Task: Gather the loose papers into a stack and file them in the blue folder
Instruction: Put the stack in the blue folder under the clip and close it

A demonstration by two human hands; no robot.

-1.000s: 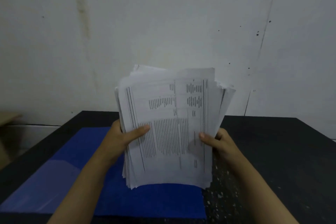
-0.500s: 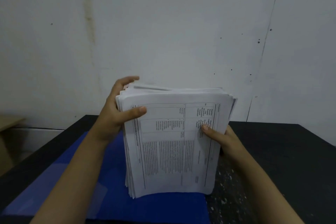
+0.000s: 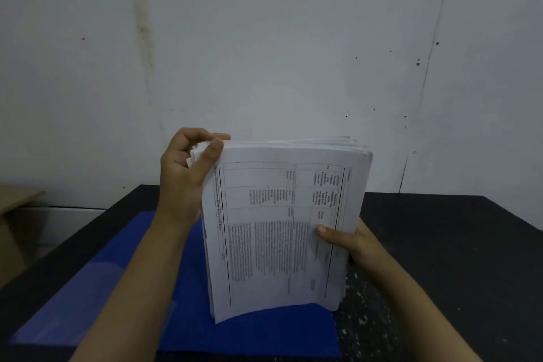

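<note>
**Left hand climbs to the stack's top corner**

Since a second ago the left hand (image 3: pixel 188 173) has moved from the stack's lower left edge up to its top left corner, and the paper stack (image 3: pixel 282 229) now stands upright on its bottom edge.

At far left a brown cardboard box (image 3: pixel 14 232) sits beside the black table (image 3: pixel 458 250). On the table lies the open blue folder (image 3: pixel 141 279), reaching toward the near edge. The left forearm rises steeply from the lower left; its fingers curl over the top corner of the sheets while the thumb presses the front page. The stack's lower edge rests on the folder's right part, printed page facing the camera. The right hand (image 3: pixel 349 244) grips the stack's right edge about halfway down, thumb flat across the front sheet, other fingers hidden behind. Its forearm enters from the lower right.
</note>
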